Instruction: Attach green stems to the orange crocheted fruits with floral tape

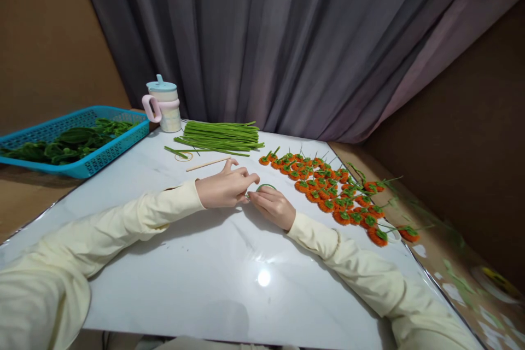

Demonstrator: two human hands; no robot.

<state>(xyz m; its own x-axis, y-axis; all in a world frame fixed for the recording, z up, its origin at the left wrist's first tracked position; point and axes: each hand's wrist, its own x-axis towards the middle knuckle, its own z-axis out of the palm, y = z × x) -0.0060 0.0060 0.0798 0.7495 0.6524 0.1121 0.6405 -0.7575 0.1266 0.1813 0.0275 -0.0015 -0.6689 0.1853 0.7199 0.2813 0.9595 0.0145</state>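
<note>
My left hand point(225, 186) and my right hand point(274, 206) meet at the middle of the white table point(197, 262). Both pinch a thin green pipe cleaner point(264, 186) bent into a small loop between their fingertips. To the right lie several orange fuzzy flowers with green centres and stems point(332, 191), spread in rows. Behind my hands lies a bundle of straight green pipe cleaners point(221, 135). A thin wooden stick point(207, 164) rests just beyond my left hand.
A blue plastic basket point(102, 150) with green leaf pieces sits at the left edge. A lidded cup with a pink handle point(164, 104) stands at the back. A grey curtain hangs behind the table. A rubber band point(183, 156) lies near the bundle.
</note>
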